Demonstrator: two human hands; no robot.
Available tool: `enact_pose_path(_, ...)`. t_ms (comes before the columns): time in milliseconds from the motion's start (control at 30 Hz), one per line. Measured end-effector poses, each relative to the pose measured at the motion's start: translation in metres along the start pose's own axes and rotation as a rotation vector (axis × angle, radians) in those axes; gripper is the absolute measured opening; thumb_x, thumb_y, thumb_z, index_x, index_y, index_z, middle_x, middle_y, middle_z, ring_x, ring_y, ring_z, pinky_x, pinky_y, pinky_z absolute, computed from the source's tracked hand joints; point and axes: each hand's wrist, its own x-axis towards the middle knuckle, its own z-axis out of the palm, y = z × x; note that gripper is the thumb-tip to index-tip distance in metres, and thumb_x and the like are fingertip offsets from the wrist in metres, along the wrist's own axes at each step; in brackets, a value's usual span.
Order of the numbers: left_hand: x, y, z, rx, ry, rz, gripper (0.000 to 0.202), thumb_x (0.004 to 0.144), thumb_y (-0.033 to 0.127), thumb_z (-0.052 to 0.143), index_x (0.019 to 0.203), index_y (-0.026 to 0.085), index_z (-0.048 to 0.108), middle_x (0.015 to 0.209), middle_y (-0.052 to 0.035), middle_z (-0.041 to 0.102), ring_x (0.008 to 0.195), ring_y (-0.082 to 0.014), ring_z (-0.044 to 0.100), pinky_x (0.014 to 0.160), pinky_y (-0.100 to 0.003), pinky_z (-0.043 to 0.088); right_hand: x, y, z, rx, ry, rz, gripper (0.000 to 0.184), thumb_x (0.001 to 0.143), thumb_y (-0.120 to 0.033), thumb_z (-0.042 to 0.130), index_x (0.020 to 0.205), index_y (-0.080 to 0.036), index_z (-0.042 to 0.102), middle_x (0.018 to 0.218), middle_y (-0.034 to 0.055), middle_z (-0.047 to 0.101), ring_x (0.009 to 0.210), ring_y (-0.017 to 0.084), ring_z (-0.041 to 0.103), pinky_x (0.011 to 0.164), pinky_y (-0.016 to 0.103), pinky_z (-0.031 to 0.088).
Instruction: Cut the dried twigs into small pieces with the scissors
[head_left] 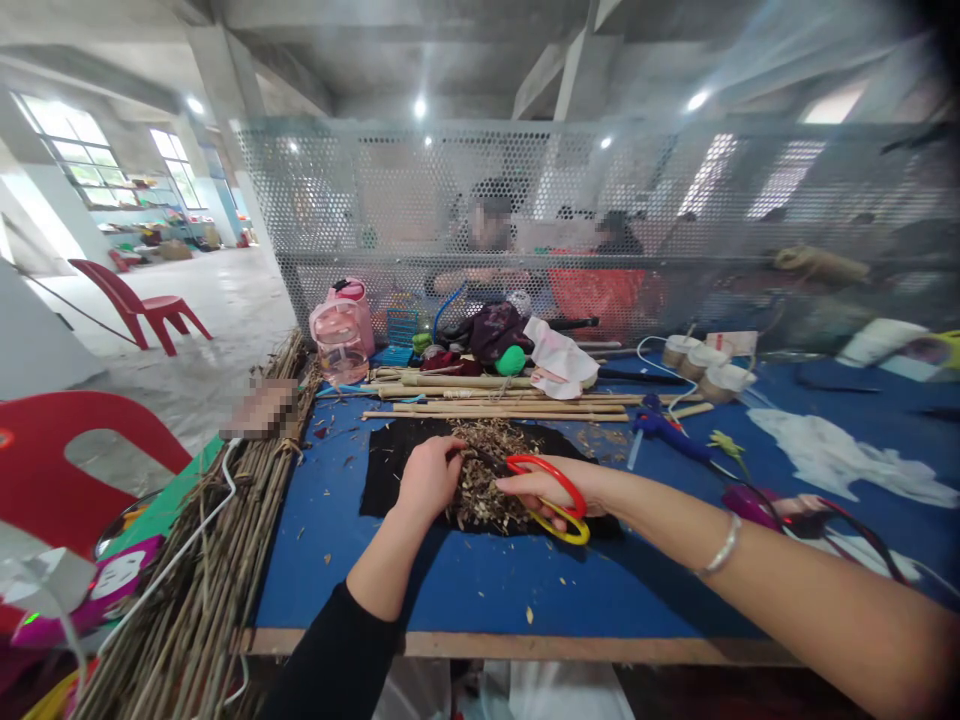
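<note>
Over a pile of dry brown plant clippings [487,505], my right hand [551,482] grips scissors [577,490] with one red and one yellow handle loop. Their dark blades point left, toward my left hand [431,478]. That hand is closed at the left side of the pile, its thumb and fingers brought together near the blade tips. Whatever it may pinch is too small to make out. Beneath the clippings lies a black cloth [386,470], spread on the blue tabletop [442,605].
Bamboo sticks [510,408] lie behind the cloth. A bundle of long stems [217,560] runs along the left edge. At right are a blue glue gun [671,432] and a white plastic sheet [840,455]. A perforated metal screen [390,200] stands behind, with people beyond it.
</note>
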Motion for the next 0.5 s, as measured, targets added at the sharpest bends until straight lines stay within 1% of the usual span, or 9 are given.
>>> enact_pose_path(67, 0.002, 0.0, -0.004, -0.057, 0.053, -0.04, 0.027, 0.078, 0.014, 0.048, 0.097, 0.018, 0.066, 0.097, -0.0056, 0.068, 0.09, -0.0162, 0.061, 0.085, -0.027, 0.045, -0.01, 0.0, -0.006, 0.063, -0.084, 0.033, 0.023, 0.08, -0.032, 0.049, 0.064, -0.015, 0.047, 0.047, -0.0026, 0.047, 0.038, 0.008, 0.047, 0.033, 0.016, 0.04)
enact_pose_path(133, 0.002, -0.001, -0.01, -0.07, 0.102, -0.091, 0.025, 0.081, 0.019, 0.045, 0.096, 0.017, 0.065, 0.094, -0.0062, 0.068, 0.086, -0.016, 0.062, 0.082, -0.027, 0.045, -0.021, 0.001, -0.012, 0.111, -0.15, 0.046, 0.013, 0.079, -0.027, 0.047, 0.076, -0.015, 0.051, 0.057, 0.0013, 0.056, 0.047, 0.011, 0.055, 0.039, 0.019, 0.046)
enact_pose_path(200, 0.001, -0.001, -0.015, -0.026, 0.093, -0.135, 0.028, 0.082, 0.032, 0.047, 0.097, 0.016, 0.064, 0.089, -0.0073, 0.067, 0.081, -0.0175, 0.061, 0.077, -0.029, 0.046, -0.033, 0.005, -0.019, 0.131, -0.188, 0.04, 0.017, 0.08, -0.03, 0.045, 0.086, -0.015, 0.051, 0.063, 0.0035, 0.06, 0.053, 0.013, 0.059, 0.045, 0.023, 0.051)
enact_pose_path(233, -0.001, -0.002, -0.017, 0.004, 0.051, -0.143, 0.034, 0.079, 0.04, 0.051, 0.1, 0.016, 0.063, 0.089, -0.008, 0.066, 0.081, -0.0185, 0.061, 0.076, -0.03, 0.046, -0.038, 0.008, -0.023, 0.14, -0.191, 0.025, 0.02, 0.082, -0.034, 0.045, 0.088, -0.015, 0.051, 0.064, 0.0037, 0.06, 0.055, 0.014, 0.06, 0.048, 0.024, 0.052)
enact_pose_path(300, -0.006, -0.005, -0.02, 0.075, -0.095, -0.121, 0.059, 0.065, 0.052, 0.064, 0.111, 0.015, 0.057, 0.097, -0.0103, 0.063, 0.088, -0.022, 0.06, 0.079, -0.032, 0.046, -0.048, 0.016, -0.03, 0.168, -0.191, -0.015, 0.03, 0.084, -0.045, 0.044, 0.092, -0.016, 0.05, 0.066, 0.0034, 0.06, 0.058, 0.014, 0.061, 0.051, 0.026, 0.053)
enact_pose_path(367, -0.011, -0.008, -0.021, 0.156, -0.236, -0.071, 0.086, 0.049, 0.051, 0.075, 0.123, 0.016, 0.05, 0.11, -0.013, 0.058, 0.101, -0.0266, 0.056, 0.086, -0.034, 0.043, -0.055, 0.025, -0.036, 0.202, -0.19, -0.058, 0.04, 0.084, -0.055, 0.041, 0.094, -0.017, 0.05, 0.068, 0.0034, 0.06, 0.06, 0.014, 0.061, 0.053, 0.027, 0.053)
enact_pose_path(400, -0.012, -0.009, -0.02, 0.19, -0.282, -0.045, 0.092, 0.045, 0.047, 0.078, 0.126, 0.017, 0.047, 0.115, -0.0137, 0.056, 0.106, -0.0279, 0.053, 0.089, -0.034, 0.042, -0.058, 0.03, -0.038, 0.216, -0.186, -0.072, 0.043, 0.083, -0.058, 0.04, 0.094, -0.017, 0.05, 0.069, 0.0035, 0.06, 0.061, 0.014, 0.061, 0.053, 0.027, 0.053)
enact_pose_path(433, -0.012, -0.01, -0.018, 0.215, -0.304, -0.027, 0.092, 0.045, 0.043, 0.079, 0.126, 0.017, 0.047, 0.118, -0.0138, 0.054, 0.109, -0.0281, 0.052, 0.092, -0.034, 0.04, -0.061, 0.034, -0.04, 0.224, -0.177, -0.077, 0.045, 0.082, -0.06, 0.039, 0.094, -0.017, 0.05, 0.069, 0.0038, 0.06, 0.062, 0.014, 0.061, 0.054, 0.026, 0.053)
enact_pose_path(500, -0.009, -0.011, -0.015, 0.233, -0.301, -0.013, 0.073, 0.053, 0.035, 0.077, 0.12, 0.017, 0.053, 0.116, -0.0122, 0.057, 0.108, -0.0263, 0.052, 0.093, -0.033, 0.04, -0.065, 0.041, -0.041, 0.224, -0.123, -0.069, 0.048, 0.08, -0.062, 0.04, 0.092, -0.017, 0.051, 0.069, 0.0037, 0.059, 0.059, 0.014, 0.06, 0.051, 0.025, 0.052)
